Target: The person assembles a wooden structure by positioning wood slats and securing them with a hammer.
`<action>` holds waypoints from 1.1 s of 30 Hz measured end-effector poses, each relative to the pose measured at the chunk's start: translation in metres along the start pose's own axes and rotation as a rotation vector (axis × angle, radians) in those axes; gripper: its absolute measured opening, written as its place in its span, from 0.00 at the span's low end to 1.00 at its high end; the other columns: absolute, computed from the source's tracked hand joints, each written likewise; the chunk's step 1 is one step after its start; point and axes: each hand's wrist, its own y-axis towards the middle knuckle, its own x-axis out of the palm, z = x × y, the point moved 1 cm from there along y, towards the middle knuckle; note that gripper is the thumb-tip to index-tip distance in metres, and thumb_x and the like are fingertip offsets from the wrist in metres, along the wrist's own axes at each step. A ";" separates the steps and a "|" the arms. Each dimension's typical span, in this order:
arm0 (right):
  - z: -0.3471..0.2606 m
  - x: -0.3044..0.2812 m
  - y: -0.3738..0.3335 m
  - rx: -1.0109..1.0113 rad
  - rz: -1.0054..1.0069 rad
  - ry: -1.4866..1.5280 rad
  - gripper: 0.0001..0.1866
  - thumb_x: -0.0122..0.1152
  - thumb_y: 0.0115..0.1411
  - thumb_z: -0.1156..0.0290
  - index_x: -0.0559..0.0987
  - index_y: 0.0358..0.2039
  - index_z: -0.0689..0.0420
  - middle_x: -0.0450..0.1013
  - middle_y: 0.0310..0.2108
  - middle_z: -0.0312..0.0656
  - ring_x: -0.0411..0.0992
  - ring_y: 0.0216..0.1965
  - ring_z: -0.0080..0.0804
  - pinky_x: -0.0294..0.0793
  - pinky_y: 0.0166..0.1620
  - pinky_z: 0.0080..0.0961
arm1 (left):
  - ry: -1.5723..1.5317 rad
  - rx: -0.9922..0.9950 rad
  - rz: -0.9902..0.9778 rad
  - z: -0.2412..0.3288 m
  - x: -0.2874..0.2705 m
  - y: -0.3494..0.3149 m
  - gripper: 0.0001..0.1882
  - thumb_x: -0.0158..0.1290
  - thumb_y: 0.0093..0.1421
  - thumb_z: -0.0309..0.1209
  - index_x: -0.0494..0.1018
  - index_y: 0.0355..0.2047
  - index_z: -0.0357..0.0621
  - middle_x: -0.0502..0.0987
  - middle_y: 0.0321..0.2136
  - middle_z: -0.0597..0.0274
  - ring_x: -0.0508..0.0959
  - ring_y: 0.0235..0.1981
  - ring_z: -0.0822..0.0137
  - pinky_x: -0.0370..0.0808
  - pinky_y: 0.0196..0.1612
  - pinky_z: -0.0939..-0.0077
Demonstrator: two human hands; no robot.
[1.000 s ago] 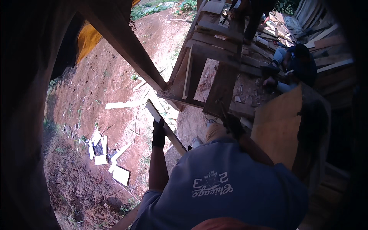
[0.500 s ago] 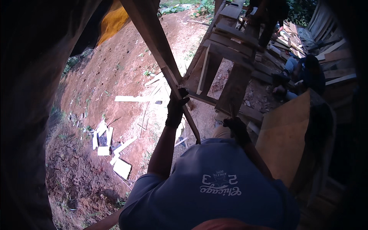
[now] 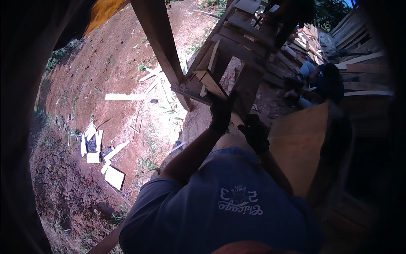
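My left hand point(image 3: 221, 115), in a dark glove, is closed round a narrow wooden plank point(image 3: 210, 81). The plank slants from the bench toward my body, its pale face turned up. Beside its near end is my right hand point(image 3: 256, 132), also in a dark glove, with curled fingers close to the wood. Shadow hides what those fingers hold. Beyond both hands stands a rough wooden workbench point(image 3: 249, 80) made of boards with gaps between them. A thick upright post point(image 3: 160, 40) rises at its left side.
At right a large tan panel point(image 3: 298, 146) leans close to my right forearm. Farther right a person point(image 3: 329, 82) crouches; another person point(image 3: 292, 19) stands at the bench's far end. Stacked boards point(image 3: 359, 65) lie behind. Wood offcuts point(image 3: 94, 142) are scattered on the earth slope at left.
My left hand has moved right with the plank, away from the post and over the bench. My right hand has come nearer to the left one. The view has shifted slightly.
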 end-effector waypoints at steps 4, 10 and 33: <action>0.069 -0.016 0.021 -0.214 -0.017 -0.320 0.20 0.73 0.58 0.54 0.79 0.38 0.57 0.75 0.38 0.46 0.78 0.38 0.47 0.77 0.40 0.43 | -0.001 -0.071 -0.183 -0.046 0.004 0.015 0.44 0.65 0.59 0.54 0.64 0.67 0.39 0.75 0.59 0.40 0.77 0.59 0.45 0.76 0.59 0.56; 0.148 -0.015 0.076 -0.296 -0.303 -0.430 0.18 0.68 0.61 0.54 0.78 0.40 0.55 0.74 0.40 0.46 0.76 0.43 0.47 0.76 0.44 0.42 | 0.542 0.202 -0.348 -0.100 0.012 0.038 0.32 0.64 0.61 0.49 0.75 0.60 0.46 0.80 0.51 0.42 0.81 0.52 0.43 0.79 0.54 0.53; 0.199 0.106 0.162 -0.385 -0.201 -0.189 0.41 0.68 0.61 0.50 0.67 0.71 0.53 0.69 0.68 0.45 0.68 0.68 0.38 0.71 0.66 0.32 | 0.786 0.188 -0.131 -0.175 0.060 0.105 0.33 0.63 0.58 0.57 0.79 0.56 0.49 0.82 0.50 0.45 0.83 0.49 0.45 0.81 0.52 0.53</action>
